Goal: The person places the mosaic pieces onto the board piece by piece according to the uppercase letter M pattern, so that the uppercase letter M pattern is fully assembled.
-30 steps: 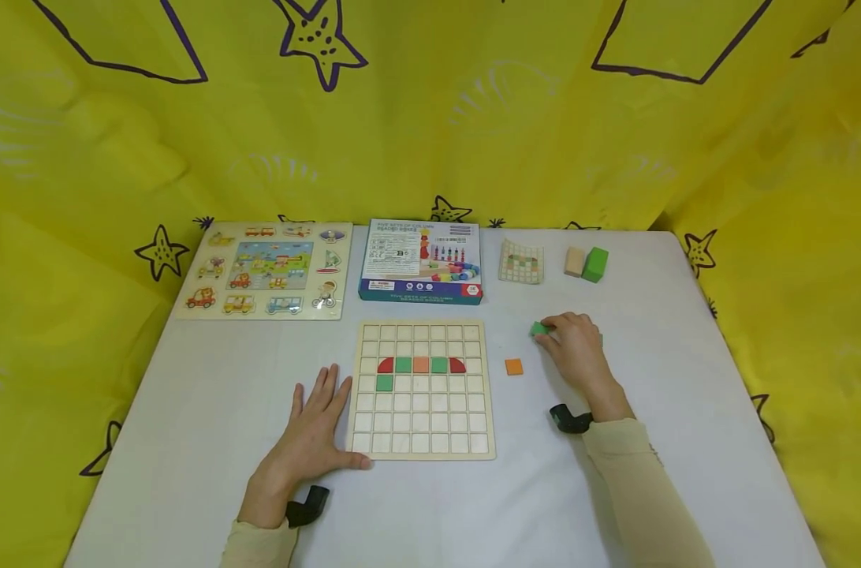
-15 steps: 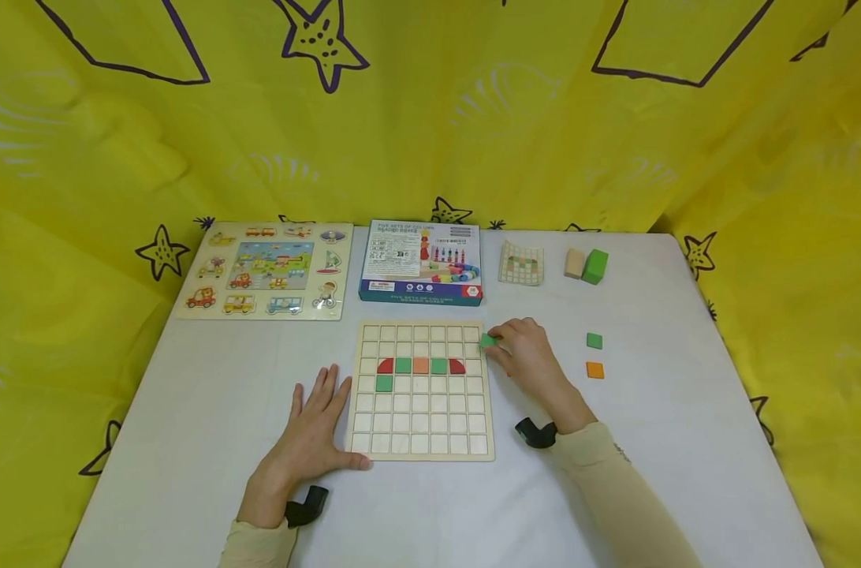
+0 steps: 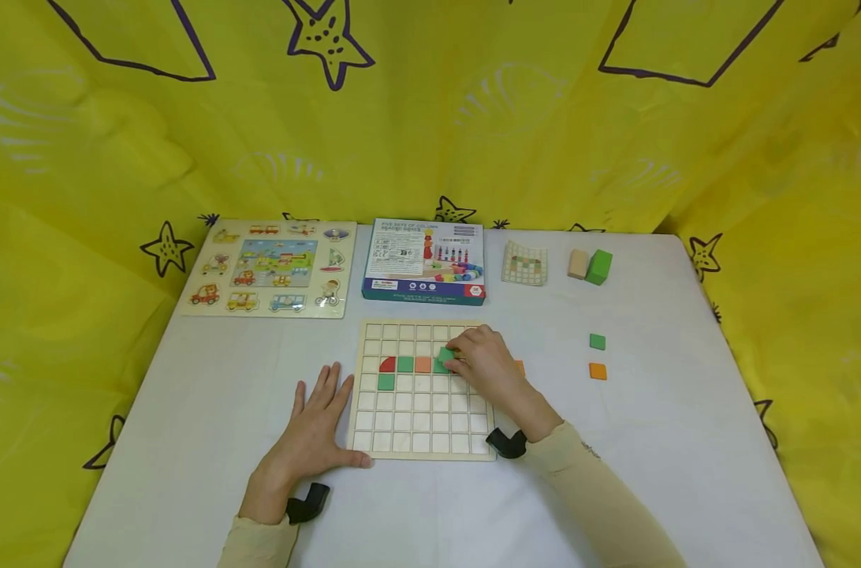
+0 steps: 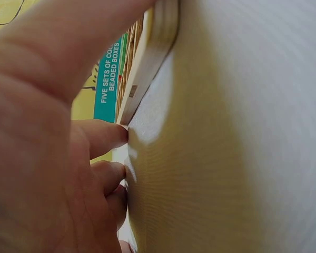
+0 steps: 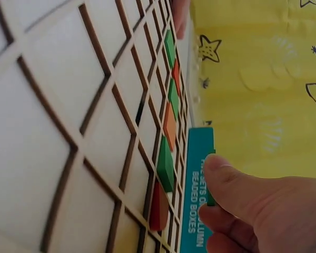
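Observation:
A wooden grid board [image 3: 422,456] lies on the white table. One row of it holds a red quarter-round tile [image 3: 387,365], green tiles and an orange tile [image 3: 423,364]; another green tile [image 3: 385,382] sits one row nearer. My right hand [image 3: 493,369] pinches a green square tile [image 3: 447,354] between thumb and fingers above that row, overlapping the row's right green tile. In the right wrist view the held tile shows edge-on, raised off the board. My left hand [image 3: 315,434] lies spread on the table, its thumb by the board's front left corner and index finger at its left edge.
Right of the board lie a green tile [image 3: 597,341] and an orange tile [image 3: 598,371]; another orange tile [image 3: 519,368] is partly hidden by my right hand. Behind stand a picture puzzle [image 3: 331,308], a box [image 3: 423,262], a pattern card [image 3: 525,264], a plain block [image 3: 578,264] and a green block [image 3: 599,267].
My right hand has carried the green tile leftward from the table's right side to over the board, uncovering a green and an orange tile there. The left hand stays put.

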`<action>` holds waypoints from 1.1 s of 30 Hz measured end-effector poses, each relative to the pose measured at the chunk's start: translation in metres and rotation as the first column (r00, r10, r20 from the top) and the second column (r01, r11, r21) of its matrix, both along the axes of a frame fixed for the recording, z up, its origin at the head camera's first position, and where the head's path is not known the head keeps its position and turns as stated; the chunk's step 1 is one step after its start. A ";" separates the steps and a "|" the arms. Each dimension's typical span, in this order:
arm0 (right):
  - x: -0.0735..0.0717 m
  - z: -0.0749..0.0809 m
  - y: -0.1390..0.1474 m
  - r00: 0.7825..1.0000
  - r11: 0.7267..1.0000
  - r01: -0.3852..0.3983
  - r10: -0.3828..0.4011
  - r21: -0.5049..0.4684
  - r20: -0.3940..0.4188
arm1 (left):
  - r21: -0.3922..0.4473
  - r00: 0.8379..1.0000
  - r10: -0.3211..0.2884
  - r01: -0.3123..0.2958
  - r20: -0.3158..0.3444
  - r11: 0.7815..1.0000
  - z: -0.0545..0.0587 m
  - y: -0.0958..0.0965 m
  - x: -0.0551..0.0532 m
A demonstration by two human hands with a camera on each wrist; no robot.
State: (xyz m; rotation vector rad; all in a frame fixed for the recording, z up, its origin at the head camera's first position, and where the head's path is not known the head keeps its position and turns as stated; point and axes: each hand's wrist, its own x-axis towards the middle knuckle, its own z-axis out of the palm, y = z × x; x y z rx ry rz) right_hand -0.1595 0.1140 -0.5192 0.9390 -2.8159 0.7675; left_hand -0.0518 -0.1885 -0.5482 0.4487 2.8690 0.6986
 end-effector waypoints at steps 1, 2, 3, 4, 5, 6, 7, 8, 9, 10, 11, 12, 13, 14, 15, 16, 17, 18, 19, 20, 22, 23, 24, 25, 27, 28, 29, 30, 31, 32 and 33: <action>0.001 -0.001 -0.002 1.000 1.000 -0.006 0.006 0.005 0.003 | 0.000 1.000 0.000 0.000 0.000 1.000 0.000 0.000 0.000; 0.002 -0.002 -0.004 1.000 1.000 -0.013 0.013 0.010 0.005 | -0.001 1.000 0.000 0.000 0.000 1.000 0.000 0.000 0.000; 0.003 -0.002 -0.006 1.000 1.000 -0.022 0.022 0.016 0.006 | -0.003 1.000 0.000 0.000 -0.001 1.000 0.000 0.000 0.000; 0.004 -0.003 -0.008 0.999 0.999 -0.034 0.034 0.018 0.006 | -0.004 1.000 -0.001 0.001 -0.001 1.000 0.000 0.000 0.000; 0.005 -0.004 -0.010 0.999 0.999 -0.047 0.047 0.021 0.004 | -0.003 1.000 -0.001 0.001 -0.002 1.000 0.000 0.000 0.000; 0.007 -0.005 -0.012 0.998 0.998 -0.061 0.061 0.027 0.003 | -0.005 1.000 -0.002 0.002 -0.003 1.000 0.000 0.000 -0.001; 0.008 -0.006 -0.014 0.997 0.997 -0.076 0.076 0.031 0.003 | -0.005 1.000 -0.003 0.003 -0.004 1.000 0.000 0.000 -0.001; 0.009 -0.006 -0.015 0.996 0.996 -0.089 0.089 0.032 0.004 | -0.004 1.000 -0.003 0.003 -0.004 1.000 0.000 0.000 -0.001; 0.011 -0.007 -0.017 0.995 0.995 -0.100 0.100 0.032 0.005 | -0.004 1.000 -0.004 0.004 -0.004 1.000 0.000 0.000 -0.001; 0.012 -0.007 -0.018 0.994 0.994 -0.108 0.108 0.032 0.005 | -0.003 1.000 -0.004 0.004 -0.003 1.000 0.000 0.000 -0.001; 0.013 -0.008 -0.019 0.993 0.993 -0.115 0.114 0.032 0.006 | -0.001 1.000 -0.004 0.004 -0.003 1.000 0.000 0.000 -0.001; 0.014 -0.008 -0.020 0.993 0.992 -0.120 0.120 0.030 0.011 | -0.002 1.000 -0.003 0.003 -0.003 1.000 0.000 0.000 -0.001; 0.015 -0.008 -0.021 0.992 0.992 -0.123 0.122 0.026 0.013 | 0.001 1.000 -0.002 0.002 -0.002 1.000 0.000 0.000 -0.001; 0.016 -0.008 -0.022 0.992 0.992 -0.124 0.124 0.023 0.013 | 0.000 1.000 -0.002 0.002 -0.001 1.000 0.000 0.000 -0.001; 0.016 -0.008 -0.023 0.992 0.992 -0.128 0.128 0.019 0.013 | -0.001 1.000 -0.001 0.001 0.000 1.000 0.001 0.000 -0.001; 0.017 -0.008 -0.023 0.991 0.991 -0.130 0.130 0.019 0.012 | -0.001 1.000 0.000 0.000 0.001 1.000 0.001 0.000 -0.001; 0.017 -0.008 -0.024 0.991 0.991 -0.132 0.132 0.016 0.012 | -0.002 1.000 0.001 -0.001 0.002 1.000 0.001 0.001 -0.001; 0.017 -0.008 -0.024 0.991 0.991 -0.135 0.135 0.014 0.012 | -0.003 1.000 0.002 -0.002 0.004 1.000 0.001 0.001 -0.001; 0.017 -0.008 -0.025 0.991 0.991 -0.136 0.136 0.013 0.015 | -0.003 1.000 0.002 -0.002 0.005 1.000 0.001 0.001 -0.001; 0.018 -0.008 -0.025 0.991 0.991 -0.137 0.136 0.013 0.017 | -0.004 1.000 0.002 -0.002 0.005 1.000 0.001 0.001 -0.001; 0.018 -0.009 -0.026 0.990 0.990 -0.139 0.138 0.014 0.024 | -0.002 1.000 0.004 -0.004 0.005 1.000 0.001 0.001 -0.001; 0.018 -0.009 -0.026 0.990 0.990 -0.140 0.140 0.013 0.027 | -0.003 1.000 0.003 -0.003 0.005 1.000 0.001 0.001 -0.001; 0.019 -0.010 -0.026 0.990 0.990 -0.141 0.141 0.013 0.029 | -0.005 1.000 0.003 -0.003 0.005 1.000 0.001 0.001 -0.001; 0.019 -0.010 -0.027 0.989 0.990 -0.143 0.143 0.014 0.030 | -0.008 1.000 0.002 -0.002 0.005 1.000 0.001 0.001 -0.001; 0.019 -0.011 -0.027 0.989 0.989 -0.148 0.148 0.012 0.029 | -0.007 1.000 0.002 -0.002 0.006 1.000 0.001 0.001 -0.001; 0.019 -0.012 -0.027 0.988 0.989 -0.150 0.150 0.012 0.028 | -0.009 1.000 0.001 -0.001 0.007 1.000 0.001 0.001 -0.001; 0.019 -0.012 -0.027 0.988 0.988 -0.153 0.152 0.011 0.031 | -0.009 1.000 0.001 -0.001 0.009 1.000 0.001 0.001 -0.001; 0.019 -0.012 -0.028 0.988 0.988 -0.154 0.154 0.010 0.035 | -0.007 1.000 0.001 -0.001 0.010 1.000 0.001 0.001 0.000; 0.020 -0.012 -0.028 0.987 0.988 -0.155 0.154 0.009 0.040 | -0.006 1.000 0.001 -0.001 0.011 1.000 0.001 0.001 0.000; 0.020 -0.012 -0.028 0.987 0.988 -0.155 0.154 0.009 0.046 | -0.004 1.000 0.002 -0.002 0.012 1.000 0.001 0.001 0.000; 0.020 -0.013 -0.028 0.987 0.988 -0.154 0.153 0.012 0.050 | -0.004 1.000 0.002 -0.002 0.013 1.000 0.001 0.001 0.000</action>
